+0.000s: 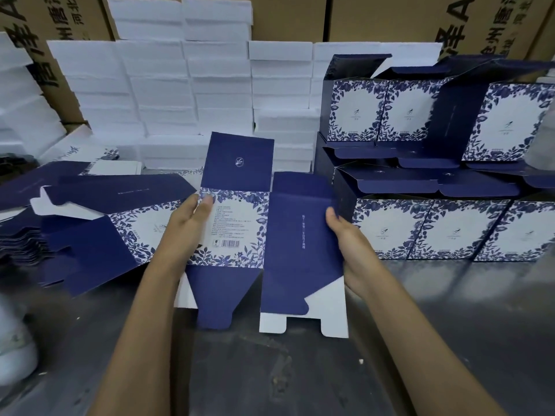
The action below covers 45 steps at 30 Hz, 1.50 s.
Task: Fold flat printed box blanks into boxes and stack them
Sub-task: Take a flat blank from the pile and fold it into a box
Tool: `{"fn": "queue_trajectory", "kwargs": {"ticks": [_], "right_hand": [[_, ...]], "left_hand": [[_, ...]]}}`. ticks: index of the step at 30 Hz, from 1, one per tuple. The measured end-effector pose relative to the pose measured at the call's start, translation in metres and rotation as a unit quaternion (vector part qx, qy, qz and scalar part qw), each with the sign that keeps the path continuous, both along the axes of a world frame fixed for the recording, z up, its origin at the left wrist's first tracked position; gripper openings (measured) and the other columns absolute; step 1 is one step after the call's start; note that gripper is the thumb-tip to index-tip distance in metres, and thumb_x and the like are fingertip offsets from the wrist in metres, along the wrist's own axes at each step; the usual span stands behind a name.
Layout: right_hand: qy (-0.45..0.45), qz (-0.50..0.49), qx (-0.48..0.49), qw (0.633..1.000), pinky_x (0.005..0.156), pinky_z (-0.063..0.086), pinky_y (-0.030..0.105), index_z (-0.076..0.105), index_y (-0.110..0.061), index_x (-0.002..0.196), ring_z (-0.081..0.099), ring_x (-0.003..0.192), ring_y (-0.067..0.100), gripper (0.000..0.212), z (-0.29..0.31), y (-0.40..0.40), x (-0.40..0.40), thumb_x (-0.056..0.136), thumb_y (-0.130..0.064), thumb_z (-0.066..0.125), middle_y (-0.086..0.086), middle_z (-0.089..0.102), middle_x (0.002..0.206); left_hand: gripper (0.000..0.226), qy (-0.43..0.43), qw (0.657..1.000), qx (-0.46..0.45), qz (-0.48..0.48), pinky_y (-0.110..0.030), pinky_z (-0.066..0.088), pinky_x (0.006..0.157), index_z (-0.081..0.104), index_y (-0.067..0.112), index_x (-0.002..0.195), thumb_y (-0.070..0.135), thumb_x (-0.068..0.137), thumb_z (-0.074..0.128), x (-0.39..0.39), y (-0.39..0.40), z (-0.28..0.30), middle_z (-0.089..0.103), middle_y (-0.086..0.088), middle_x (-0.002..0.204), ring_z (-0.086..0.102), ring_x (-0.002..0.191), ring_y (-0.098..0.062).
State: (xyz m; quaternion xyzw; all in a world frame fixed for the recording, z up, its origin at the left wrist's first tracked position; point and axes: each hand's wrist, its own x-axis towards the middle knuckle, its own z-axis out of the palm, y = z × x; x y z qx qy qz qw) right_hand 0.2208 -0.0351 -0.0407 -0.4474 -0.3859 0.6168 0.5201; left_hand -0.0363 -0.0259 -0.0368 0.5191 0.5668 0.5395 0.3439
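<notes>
I hold a flat box blank [240, 223] up in front of me, dark blue with a white panel framed by blue leaves and a barcode. My left hand [189, 223] grips its left edge, thumb on the printed panel. My right hand [345, 244] grips the right edge of the dark blue side panel, thumb in front. A pile of flat blanks [90, 217] lies on the left. Folded boxes [444, 229] with open lids are stacked in two tiers on the right.
White foam blocks [186, 85] are stacked high behind the blank, with brown cartons [375, 16] behind them. The grey floor [255, 370] lies below my arms. A white shoe [15, 352] shows at the left edge.
</notes>
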Motion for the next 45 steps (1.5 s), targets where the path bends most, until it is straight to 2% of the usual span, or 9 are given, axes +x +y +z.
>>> {"fn": "queue_trajectory", "kwargs": {"ticks": [10,15,22,27,31,34,38,40,45], "right_hand": [[0.015,0.057,0.026,0.998,0.073,0.062,0.033,0.072,-0.019,0.118,0.075,0.101,0.023,0.027,0.007,-0.006,0.007,0.103,-0.034,0.055,0.005,0.077,0.112],[-0.155,-0.011,0.095,0.983,0.082,0.056,0.024,0.073,-0.027,0.109,0.074,0.097,0.010,0.024,0.005,-0.007,0.010,0.107,-0.031,0.049,-0.011,0.079,0.101],[-0.067,0.075,0.034,0.994,0.079,0.059,0.033,0.070,-0.026,0.121,0.075,0.100,0.021,0.023,0.005,-0.005,0.014,0.102,-0.022,0.059,-0.001,0.078,0.110],[-0.104,0.058,0.029,0.992,0.087,0.058,0.040,0.068,-0.027,0.124,0.074,0.104,0.026,0.028,0.007,-0.006,0.018,0.102,-0.013,0.056,0.000,0.077,0.113],[-0.011,0.081,-0.015,0.997,0.081,0.061,0.037,0.066,-0.020,0.128,0.074,0.105,0.028,0.030,0.010,-0.008,0.022,0.100,-0.013,0.056,0.007,0.075,0.117],[0.072,0.089,-0.035,0.993,0.072,0.062,0.032,0.072,-0.017,0.120,0.076,0.097,0.023,0.026,0.012,-0.013,0.019,0.100,-0.019,0.056,0.008,0.075,0.117],[0.221,0.065,-0.018,0.973,0.075,0.060,0.032,0.080,-0.017,0.106,0.075,0.096,0.023,0.033,0.016,-0.014,0.014,0.100,-0.038,0.055,0.006,0.076,0.114],[0.269,0.052,-0.005,0.962,0.073,0.058,0.030,0.081,-0.017,0.094,0.074,0.088,0.022,0.033,0.015,-0.013,0.013,0.099,-0.031,0.052,0.004,0.077,0.103],[0.144,0.083,0.046,0.985,0.063,0.037,0.028,0.071,-0.022,0.056,0.051,0.063,0.018,0.038,0.007,-0.014,0.010,0.080,-0.014,0.042,-0.003,0.065,0.066]], "left_hand": [[0.036,0.043,0.993,-0.001,0.109,-0.016,0.036,0.063,0.058,0.019,0.103,0.043,0.107,0.032,0.005,0.010,-0.007,0.056,0.011,0.085,0.051,0.076,0.001],[0.043,0.092,0.989,-0.012,0.113,-0.034,0.035,0.079,0.052,0.019,0.116,0.054,0.104,0.030,0.011,0.012,-0.012,0.056,0.005,0.098,0.052,0.094,-0.018],[0.041,0.133,0.978,-0.029,0.155,-0.035,0.030,0.076,0.047,0.009,0.107,0.047,0.106,0.030,0.014,0.012,-0.018,0.050,0.004,0.081,0.047,0.088,-0.026],[0.054,0.222,0.964,-0.047,0.136,-0.045,0.040,0.092,0.037,0.007,0.148,0.042,0.107,0.029,0.025,0.006,-0.015,0.058,-0.024,0.128,0.052,0.118,-0.042],[0.050,0.333,0.932,-0.021,0.142,-0.050,0.038,0.099,0.034,-0.002,0.149,0.026,0.107,0.032,0.037,-0.001,-0.012,0.057,-0.030,0.127,0.050,0.119,-0.046],[0.044,0.333,0.936,-0.002,0.115,-0.044,0.037,0.102,0.048,0.005,0.144,0.018,0.102,0.044,0.042,-0.004,-0.011,0.048,-0.024,0.132,0.049,0.120,-0.041],[0.050,0.086,0.996,0.010,-0.028,-0.022,0.051,0.089,0.054,0.032,0.137,0.009,0.092,0.059,0.044,-0.010,0.008,0.058,-0.009,0.120,0.065,0.096,-0.003],[0.069,-0.011,0.990,-0.007,-0.141,-0.032,0.046,0.104,0.047,0.052,0.137,0.010,0.087,0.068,0.042,-0.015,0.016,0.047,0.006,0.141,0.053,0.117,0.005],[0.081,-0.018,0.964,0.008,-0.265,-0.001,0.043,0.086,0.038,0.043,0.147,0.004,0.085,0.073,0.045,-0.019,0.012,0.049,0.046,0.129,0.042,0.112,0.032]]}}
